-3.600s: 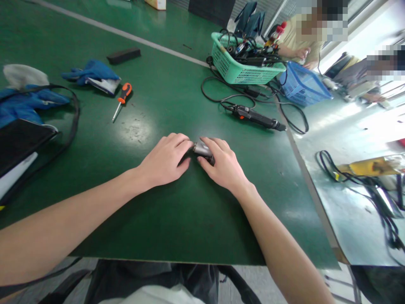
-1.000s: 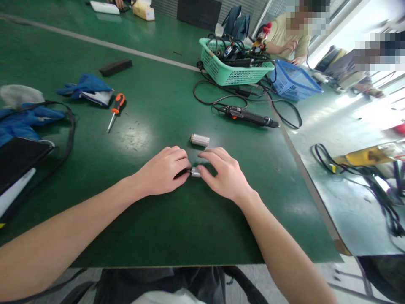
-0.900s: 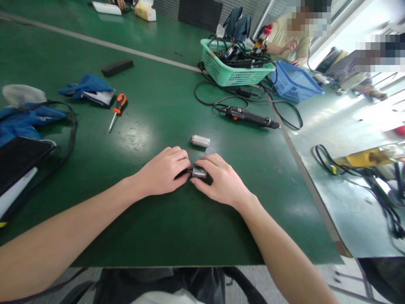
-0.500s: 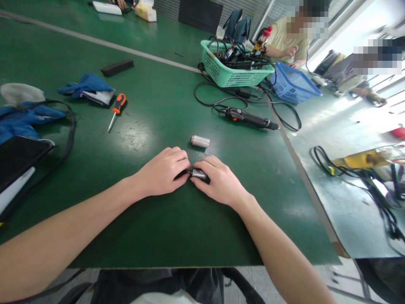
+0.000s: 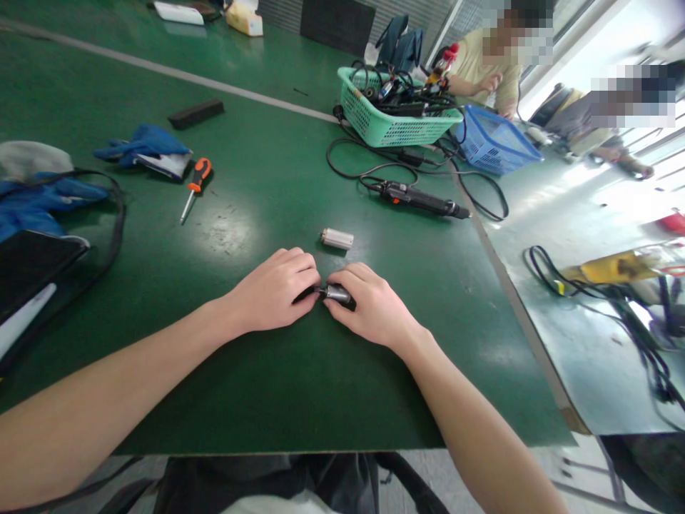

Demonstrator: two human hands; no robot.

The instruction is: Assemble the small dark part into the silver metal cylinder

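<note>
Close to the table's front edge, my right hand (image 5: 372,303) is closed around a small dark grey metal cylinder (image 5: 338,293), which lies on its side with its narrow end toward the left. My left hand (image 5: 282,289) is pinched beside that end, its fingertips on a thin dark piece too small to name. Just beyond both hands a silvery cylinder (image 5: 337,239) with a small fitting on its left end rests on the green table.
An orange-black screwdriver (image 5: 196,189) and blue gloves (image 5: 147,148) lie left. A corded electric screwdriver (image 5: 420,199) lies right, before a green basket (image 5: 407,132) of cables and a blue basket (image 5: 500,143). One person (image 5: 497,71) sits beyond.
A slightly wider gap, with a thin part in it, shows between my left fingertips and the dark cylinder. Otherwise my hands have barely moved.
</note>
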